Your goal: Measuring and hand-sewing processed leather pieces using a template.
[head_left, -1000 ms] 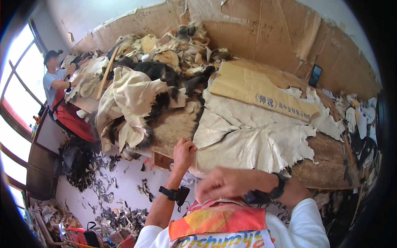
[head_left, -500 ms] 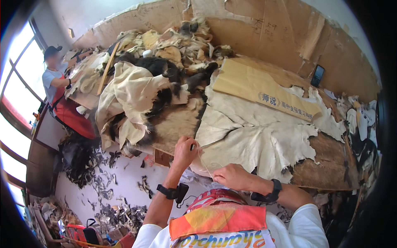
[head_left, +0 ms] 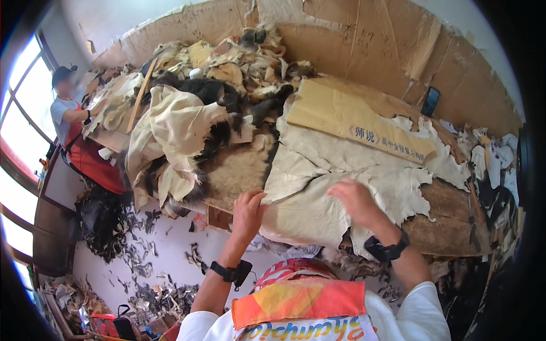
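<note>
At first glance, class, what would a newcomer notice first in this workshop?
A pale hide spread flat on the wooden table, with the left hand gripping its near edge and the right hand pressing on it. Behind, to the left, a heap of hides and dark fur.

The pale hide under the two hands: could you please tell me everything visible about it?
The hide is cream, thin and leathery, with ragged, torn edges and creases. It lies spread flat on the table, its near edge overhanging. The left hand grips its near-left edge; the right hand presses on top. A cardboard sheet covers its far part.
</note>
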Motion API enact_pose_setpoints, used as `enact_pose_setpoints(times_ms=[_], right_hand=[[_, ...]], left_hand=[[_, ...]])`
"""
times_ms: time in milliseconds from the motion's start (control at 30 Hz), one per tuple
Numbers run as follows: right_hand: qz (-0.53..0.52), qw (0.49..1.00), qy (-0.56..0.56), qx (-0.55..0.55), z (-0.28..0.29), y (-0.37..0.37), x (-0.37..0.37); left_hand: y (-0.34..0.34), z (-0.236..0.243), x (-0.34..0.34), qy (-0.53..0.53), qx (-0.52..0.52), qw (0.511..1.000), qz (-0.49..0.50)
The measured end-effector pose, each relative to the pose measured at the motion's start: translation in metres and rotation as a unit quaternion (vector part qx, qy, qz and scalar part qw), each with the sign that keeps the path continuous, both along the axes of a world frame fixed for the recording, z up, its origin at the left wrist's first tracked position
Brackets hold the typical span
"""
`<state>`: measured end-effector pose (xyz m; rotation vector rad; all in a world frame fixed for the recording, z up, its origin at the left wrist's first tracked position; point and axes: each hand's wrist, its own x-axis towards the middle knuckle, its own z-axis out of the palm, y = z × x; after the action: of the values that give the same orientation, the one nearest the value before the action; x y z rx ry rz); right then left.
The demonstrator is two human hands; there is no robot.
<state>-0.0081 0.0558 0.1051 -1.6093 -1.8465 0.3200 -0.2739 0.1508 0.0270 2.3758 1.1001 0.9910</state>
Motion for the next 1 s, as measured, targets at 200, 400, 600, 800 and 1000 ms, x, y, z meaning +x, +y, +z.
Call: enact_pose_setpoints(times_ms=[200,400,600,800,1000], right_hand=[[0.047,0.982,0.014,-0.180,-0.028,0.041,-0.072],[0.063,0.987,-0.072,-0.127,-0.069,0.050,-0.079],[0.082,0.977,-0.146,-0.131,-0.067,0.048,-0.087],[0.077,0.884,0.377,-0.266,-0.095,0.080,-0.099],[0.165,0.879,0.407,-0.186,-0.113,0.094,-0.121]], left_hand=[[-0.021,-0.014,-0.013,0.164,0.038,0.985,-0.040],[-0.024,-0.017,-0.012,0.179,0.041,0.983,-0.027],[-0.023,-0.021,-0.015,0.196,0.044,0.979,-0.032],[-0.022,-0.019,-0.009,0.169,0.035,0.983,-0.056],[-0.021,-0.019,-0.014,0.205,0.033,0.977,-0.037]])
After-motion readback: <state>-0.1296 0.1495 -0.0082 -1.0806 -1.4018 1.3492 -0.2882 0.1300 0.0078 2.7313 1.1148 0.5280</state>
